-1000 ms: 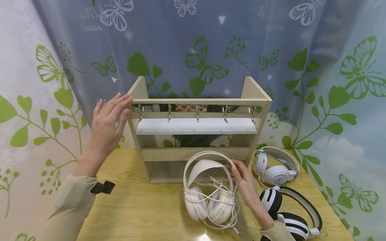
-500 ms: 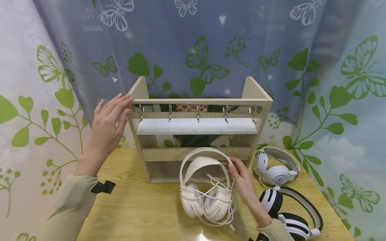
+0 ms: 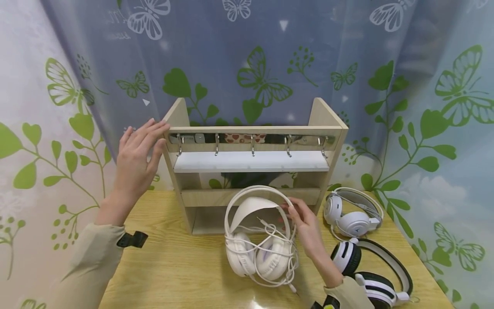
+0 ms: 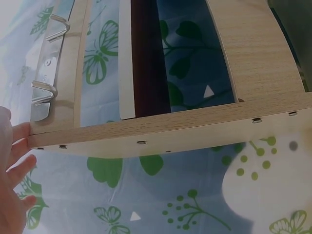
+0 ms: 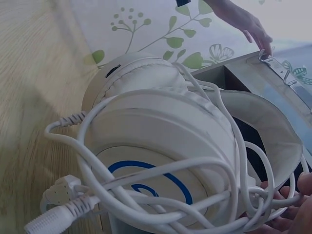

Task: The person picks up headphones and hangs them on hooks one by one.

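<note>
White headphones (image 3: 240,256) hang upright in front of the wooden rack (image 3: 208,197), their headband toward the top. My right hand (image 3: 308,227) grips the right side of the headband, thumb on the near side. A white cable (image 5: 229,117) is wound loosely round the ear cups, and its plugs dangle in the right wrist view. My left hand (image 3: 135,161) rests with extended fingers on the rack's upper left corner. In the left wrist view those fingers (image 4: 19,146) touch the end of the side panel. A row of metal hooks (image 3: 252,146) lines the rack's top bar.
On the table's right side lie grey-white headphones (image 3: 354,224) and, nearer, black-and-white headphones (image 3: 376,283). The wooden table (image 3: 166,266) stretches in front of the rack. A patterned curtain (image 3: 216,56) hangs behind and at both sides.
My right hand has moved the white headphones a little left and up, toward the rack's middle. The left hand stays on the rack's corner.
</note>
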A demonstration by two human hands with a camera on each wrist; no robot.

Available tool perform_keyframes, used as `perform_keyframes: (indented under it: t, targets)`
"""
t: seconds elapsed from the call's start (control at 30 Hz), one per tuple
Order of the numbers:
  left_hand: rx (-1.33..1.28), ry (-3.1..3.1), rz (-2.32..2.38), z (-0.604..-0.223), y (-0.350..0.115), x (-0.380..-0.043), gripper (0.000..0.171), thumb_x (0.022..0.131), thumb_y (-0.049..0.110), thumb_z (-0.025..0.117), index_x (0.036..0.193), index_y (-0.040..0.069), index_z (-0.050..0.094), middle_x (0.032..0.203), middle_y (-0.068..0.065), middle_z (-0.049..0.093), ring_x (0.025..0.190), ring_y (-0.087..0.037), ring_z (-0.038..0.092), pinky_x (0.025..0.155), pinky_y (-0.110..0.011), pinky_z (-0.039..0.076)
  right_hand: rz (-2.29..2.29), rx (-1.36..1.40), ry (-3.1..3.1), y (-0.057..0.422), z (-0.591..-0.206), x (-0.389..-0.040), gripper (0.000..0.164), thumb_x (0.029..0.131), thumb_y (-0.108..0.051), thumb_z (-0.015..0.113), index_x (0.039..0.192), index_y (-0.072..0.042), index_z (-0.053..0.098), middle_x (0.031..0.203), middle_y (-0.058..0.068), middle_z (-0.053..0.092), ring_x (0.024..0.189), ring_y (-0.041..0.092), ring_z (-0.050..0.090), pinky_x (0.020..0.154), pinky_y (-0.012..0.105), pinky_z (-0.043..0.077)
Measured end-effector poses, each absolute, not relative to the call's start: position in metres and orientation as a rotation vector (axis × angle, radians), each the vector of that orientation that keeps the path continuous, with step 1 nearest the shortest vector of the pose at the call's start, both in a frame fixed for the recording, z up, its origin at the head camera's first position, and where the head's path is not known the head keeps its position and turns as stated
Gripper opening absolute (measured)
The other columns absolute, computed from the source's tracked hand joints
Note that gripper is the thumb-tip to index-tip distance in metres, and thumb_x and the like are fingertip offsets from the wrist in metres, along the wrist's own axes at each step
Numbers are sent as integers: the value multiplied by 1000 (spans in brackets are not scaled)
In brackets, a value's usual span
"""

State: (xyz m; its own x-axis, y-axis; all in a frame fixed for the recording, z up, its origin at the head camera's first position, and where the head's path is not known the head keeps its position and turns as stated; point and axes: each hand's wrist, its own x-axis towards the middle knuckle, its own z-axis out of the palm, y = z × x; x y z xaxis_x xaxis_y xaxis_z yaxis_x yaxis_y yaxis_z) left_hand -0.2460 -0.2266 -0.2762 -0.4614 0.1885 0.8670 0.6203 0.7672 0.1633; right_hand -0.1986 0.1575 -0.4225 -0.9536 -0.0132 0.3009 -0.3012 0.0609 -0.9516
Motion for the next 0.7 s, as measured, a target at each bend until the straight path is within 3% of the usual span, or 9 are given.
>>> perform_keyframes:
  t: [0.37,0.57,0.7]
  targets:
    - [-599,-2023,-588,-277,-227,-246,41,109,34,47,135,9,65,141,-10,62,141,-30,47,123,-52,16,1950,361,-2125,148,-416,-201,29,107,-8,48,130,7,58,118,31,66,84,27,74,71,40,62]
    - [-600,-2008,-595,-277,-226,-247,37,108,30,50,134,9,66,140,-10,63,140,-29,48,123,-52,17,1925,380,-2137,145,-414,-201,30,107,-8,49,131,7,57,118,30,67,87,37,73,75,35,61]
    - [-599,-2003,-598,-277,-226,-247,36,108,29,51,134,9,66,139,-9,63,140,-29,48,123,-52,17,1922,393,-2139,142,-413,-201,30,107,-9,49,132,7,57,118,29,67,90,42,72,74,38,61]
